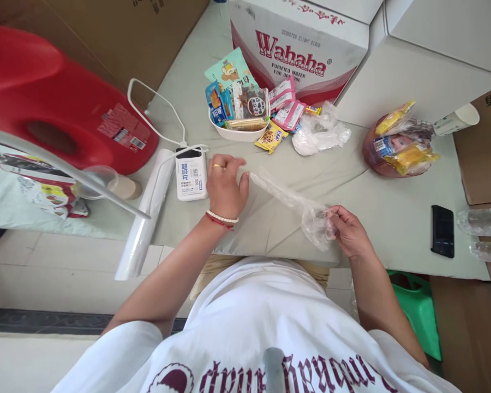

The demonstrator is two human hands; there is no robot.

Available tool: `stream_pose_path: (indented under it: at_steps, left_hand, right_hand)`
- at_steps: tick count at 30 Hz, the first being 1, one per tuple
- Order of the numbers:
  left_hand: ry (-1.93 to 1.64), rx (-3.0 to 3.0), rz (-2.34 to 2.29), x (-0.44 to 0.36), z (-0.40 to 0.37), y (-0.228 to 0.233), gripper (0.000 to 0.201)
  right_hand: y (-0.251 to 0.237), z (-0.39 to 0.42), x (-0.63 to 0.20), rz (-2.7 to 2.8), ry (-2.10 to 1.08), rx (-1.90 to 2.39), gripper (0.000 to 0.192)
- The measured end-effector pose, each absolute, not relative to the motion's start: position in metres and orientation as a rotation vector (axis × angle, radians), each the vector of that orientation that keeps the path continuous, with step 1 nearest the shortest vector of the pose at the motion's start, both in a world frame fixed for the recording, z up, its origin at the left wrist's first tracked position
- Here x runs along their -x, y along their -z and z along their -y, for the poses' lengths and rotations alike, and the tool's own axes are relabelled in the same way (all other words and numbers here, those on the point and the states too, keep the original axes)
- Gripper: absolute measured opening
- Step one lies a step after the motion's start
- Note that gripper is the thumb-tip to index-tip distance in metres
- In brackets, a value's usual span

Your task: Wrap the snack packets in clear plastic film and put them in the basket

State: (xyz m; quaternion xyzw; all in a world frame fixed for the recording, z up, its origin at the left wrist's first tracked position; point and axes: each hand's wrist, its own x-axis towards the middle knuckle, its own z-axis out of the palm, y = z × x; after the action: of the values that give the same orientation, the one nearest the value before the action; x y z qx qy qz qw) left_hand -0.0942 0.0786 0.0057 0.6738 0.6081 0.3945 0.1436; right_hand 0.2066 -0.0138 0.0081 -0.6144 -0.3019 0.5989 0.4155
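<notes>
I stretch a clear plastic bag [294, 203] flat between my hands near the surface's [393, 218] front edge: my right hand [349, 232] pinches its bunched end, my left hand [225, 185] pinches the other end, so it pulls taut. The bag roll [145, 218] and power bank [191, 174] lie just left; the snack bowl [239, 117] sits toward the back.

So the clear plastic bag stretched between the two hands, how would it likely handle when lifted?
The clear plastic bag is probably floppy: it sags and bunches near the right hand. It looks thin and see-through, so likely very light. The left hand pinches its other end; the film seems smooth, so it may slip.
</notes>
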Motion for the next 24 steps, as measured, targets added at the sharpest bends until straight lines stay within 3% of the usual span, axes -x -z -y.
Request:
stream_pose_path:
  at_steps: [3, 6, 9, 12, 19, 24]
  left_hand:
    - [-1.266, -1.947, -1.65, 0.068, -0.051, -0.007, 0.005]
    - [-0.948, -1.957, -1.293, 0.031, -0.013, -0.004, 0.02]
    - [-0.63, -1.775, -1.373, 0.0, 0.001, 0.005, 0.035]
    - [-0.487, -1.556, -1.252, -0.008, -0.012, 0.017, 0.033]
    - [-0.849, -0.825, -1.006, 0.053, -0.027, 0.016, 0.038]
    - [-0.956, -0.563, -0.975, 0.085, -0.013, 0.01, 0.039]
  right_hand:
    - [-0.004, 0.019, -0.194, 0.819, -1.388, 1.555, 0.035]
    - [0.002, 0.025, -0.175, 0.813, -1.324, 1.548, 0.035]
    - [0.007, 0.029, -0.162, 0.77, -1.345, 1.513, 0.035]
    - [0.007, 0.029, -0.161, 0.672, -1.343, 1.482, 0.039]
    - [0.01, 0.043, -0.195, 0.462, -1.345, 1.562, 0.045]
    - [-0.001, 0.055, -0.221, 1.032, -1.432, 1.795, 0.036]
